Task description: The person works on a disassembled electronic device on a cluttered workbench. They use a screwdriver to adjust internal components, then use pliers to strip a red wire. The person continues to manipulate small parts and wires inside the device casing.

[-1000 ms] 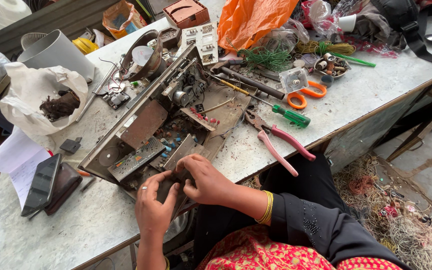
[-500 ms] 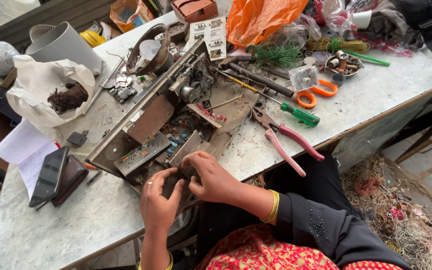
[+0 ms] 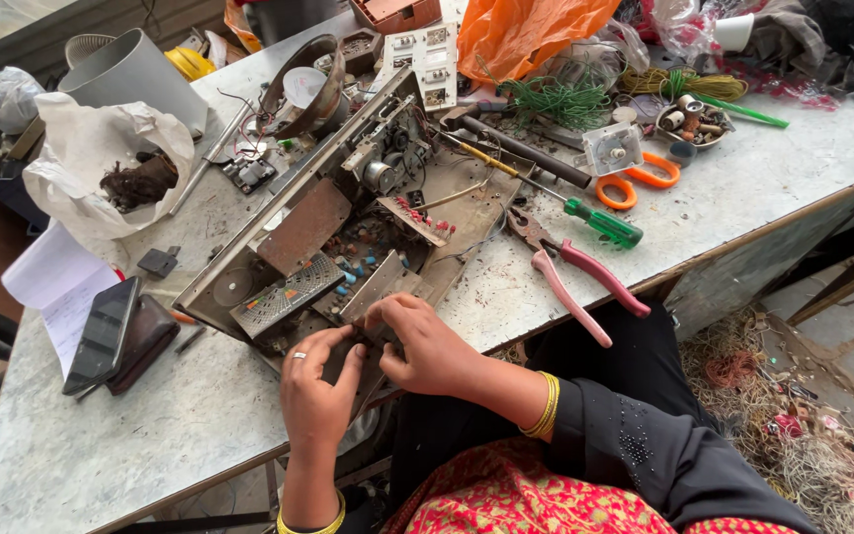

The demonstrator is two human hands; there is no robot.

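Observation:
An opened old electronic chassis (image 3: pixel 318 227) with circuit boards, wires and a rusty plate lies across the grey worktable (image 3: pixel 150 435). My left hand (image 3: pixel 316 391), with a ring on one finger, and my right hand (image 3: pixel 427 346) meet at its near corner. Both grip a small dark part (image 3: pixel 368 331) at the chassis edge, fingers pinched around it. The part itself is mostly hidden by my fingers.
Pink-handled pliers (image 3: pixel 575 277), a green-handled screwdriver (image 3: pixel 595 220) and orange scissors (image 3: pixel 640 180) lie right of the chassis. A phone on a dark wallet (image 3: pixel 116 336) and paper lie left. A white bag (image 3: pixel 101 168), a grey pot and an orange bag (image 3: pixel 526 35) stand behind.
The view has shifted slightly and the chassis sits closer. Both hands stay pinched on the same spot at its near corner, fingers shifting a little.

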